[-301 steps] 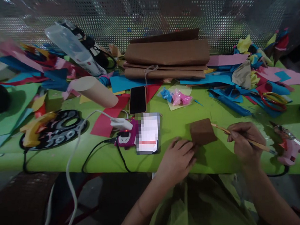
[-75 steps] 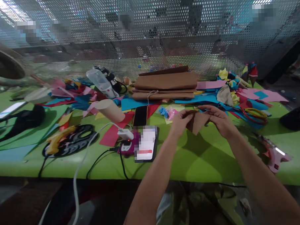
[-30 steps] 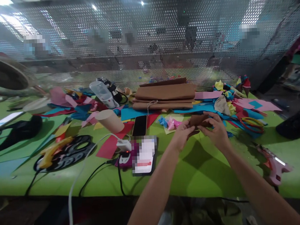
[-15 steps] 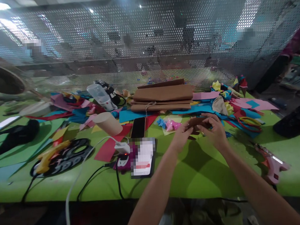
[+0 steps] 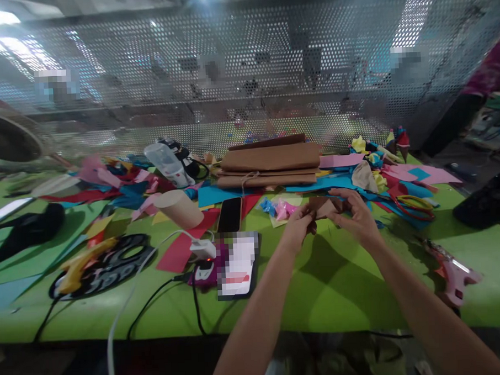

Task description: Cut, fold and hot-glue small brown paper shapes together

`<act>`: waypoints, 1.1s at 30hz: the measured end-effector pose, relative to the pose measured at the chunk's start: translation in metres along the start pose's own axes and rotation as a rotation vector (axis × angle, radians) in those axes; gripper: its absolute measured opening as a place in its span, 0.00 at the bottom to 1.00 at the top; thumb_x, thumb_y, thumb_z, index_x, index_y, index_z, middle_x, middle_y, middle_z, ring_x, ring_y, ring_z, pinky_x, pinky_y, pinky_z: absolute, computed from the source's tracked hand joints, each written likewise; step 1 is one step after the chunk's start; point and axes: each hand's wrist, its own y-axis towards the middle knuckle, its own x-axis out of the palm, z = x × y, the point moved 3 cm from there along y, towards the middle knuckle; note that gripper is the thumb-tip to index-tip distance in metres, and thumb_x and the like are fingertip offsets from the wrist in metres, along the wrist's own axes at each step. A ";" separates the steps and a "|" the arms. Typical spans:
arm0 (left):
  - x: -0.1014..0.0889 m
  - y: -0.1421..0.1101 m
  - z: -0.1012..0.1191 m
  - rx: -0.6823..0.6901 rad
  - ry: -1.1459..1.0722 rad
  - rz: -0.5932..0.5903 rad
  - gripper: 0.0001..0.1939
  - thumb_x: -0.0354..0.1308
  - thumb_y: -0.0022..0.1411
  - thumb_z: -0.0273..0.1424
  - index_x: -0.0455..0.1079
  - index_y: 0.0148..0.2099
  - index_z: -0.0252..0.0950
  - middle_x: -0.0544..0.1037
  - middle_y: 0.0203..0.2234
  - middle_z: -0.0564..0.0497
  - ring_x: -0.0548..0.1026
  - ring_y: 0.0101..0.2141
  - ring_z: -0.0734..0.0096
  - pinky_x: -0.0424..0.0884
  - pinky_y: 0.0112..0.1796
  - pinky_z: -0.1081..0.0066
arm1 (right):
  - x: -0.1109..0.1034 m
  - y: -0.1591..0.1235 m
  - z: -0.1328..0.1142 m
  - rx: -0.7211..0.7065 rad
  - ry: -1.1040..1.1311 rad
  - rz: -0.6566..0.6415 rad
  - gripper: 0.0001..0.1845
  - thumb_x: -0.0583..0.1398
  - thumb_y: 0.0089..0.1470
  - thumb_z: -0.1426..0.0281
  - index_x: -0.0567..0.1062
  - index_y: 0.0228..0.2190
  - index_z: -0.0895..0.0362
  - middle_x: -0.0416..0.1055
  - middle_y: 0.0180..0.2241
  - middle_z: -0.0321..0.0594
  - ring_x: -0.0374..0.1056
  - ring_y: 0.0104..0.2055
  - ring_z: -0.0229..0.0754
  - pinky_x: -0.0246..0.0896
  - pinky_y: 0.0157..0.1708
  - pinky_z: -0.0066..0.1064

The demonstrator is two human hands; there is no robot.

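Observation:
A small piece of brown paper (image 5: pixel 323 208) is held up over the green table, with its folded or bent shape partly hidden by fingers. My left hand (image 5: pixel 300 228) pinches its left side between thumb and fingers. At its right edge my right hand (image 5: pixel 355 217) curls around the paper, thumb below and index finger above. Just behind my left hand lie the blue and pink plastic-wrapped bits (image 5: pixel 279 208). A shadow of both hands falls on the green tabletop (image 5: pixel 333 300) beneath them.
A pink glue gun (image 5: pixel 457 280) lies right, near red and yellow-handled scissors (image 5: pixel 416 207). Left are a yellow glue gun (image 5: pixel 81 266), a paper tube (image 5: pixel 178 209), phones (image 5: pixel 229 215) and a power strip (image 5: pixel 206 273) with cables. Rolled brown paper (image 5: pixel 269 158) lies behind.
Ten seconds ago the brown paper lay on the table and my right hand held a brush. Both hands now hold the paper raised; in the last half second it has tilted, showing a lighter face.

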 end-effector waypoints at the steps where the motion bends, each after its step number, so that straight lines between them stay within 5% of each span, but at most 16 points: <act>1: 0.000 0.000 0.000 0.004 -0.002 -0.001 0.16 0.64 0.57 0.32 0.75 0.48 0.34 0.72 0.26 0.55 0.62 0.18 0.83 0.60 0.20 0.77 | 0.000 0.001 0.000 -0.012 -0.003 0.000 0.25 0.68 0.55 0.62 0.74 0.54 0.45 0.69 0.55 0.44 0.68 0.55 0.52 0.70 0.50 0.44; 12: -0.002 -0.004 0.005 -0.031 -0.104 0.027 0.18 0.62 0.51 0.27 0.74 0.46 0.34 0.78 0.33 0.50 0.76 0.28 0.74 0.72 0.30 0.74 | -0.001 0.001 0.001 -0.005 0.017 0.055 0.15 0.66 0.58 0.62 0.76 0.47 0.49 0.72 0.53 0.44 0.69 0.55 0.51 0.66 0.52 0.44; 18: -0.005 0.004 0.003 0.036 0.107 0.046 0.20 0.57 0.48 0.21 0.76 0.45 0.34 0.80 0.32 0.51 0.74 0.29 0.74 0.68 0.30 0.75 | -0.001 -0.001 0.004 0.198 0.165 0.072 0.18 0.63 0.59 0.58 0.74 0.50 0.49 0.74 0.48 0.42 0.71 0.44 0.45 0.67 0.42 0.36; 23: -0.003 0.004 0.009 0.176 0.136 0.022 0.21 0.61 0.50 0.21 0.77 0.48 0.35 0.83 0.42 0.47 0.78 0.43 0.64 0.72 0.45 0.68 | -0.002 0.000 0.021 0.282 0.111 0.088 0.16 0.67 0.54 0.59 0.77 0.43 0.51 0.72 0.32 0.36 0.66 0.32 0.41 0.62 0.32 0.32; 28: -0.009 -0.001 0.015 0.142 0.112 0.140 0.24 0.65 0.55 0.28 0.74 0.56 0.35 0.82 0.36 0.48 0.77 0.34 0.71 0.71 0.35 0.74 | 0.002 0.000 0.032 0.445 0.339 0.057 0.15 0.68 0.50 0.57 0.74 0.30 0.53 0.70 0.24 0.32 0.63 0.23 0.37 0.59 0.25 0.30; 33: -0.011 -0.001 0.012 0.037 0.094 0.155 0.13 0.65 0.57 0.33 0.76 0.43 0.33 0.80 0.31 0.49 0.77 0.30 0.71 0.70 0.30 0.74 | 0.002 0.000 0.024 0.454 0.383 0.034 0.16 0.69 0.49 0.56 0.74 0.30 0.53 0.71 0.25 0.33 0.66 0.25 0.38 0.63 0.26 0.31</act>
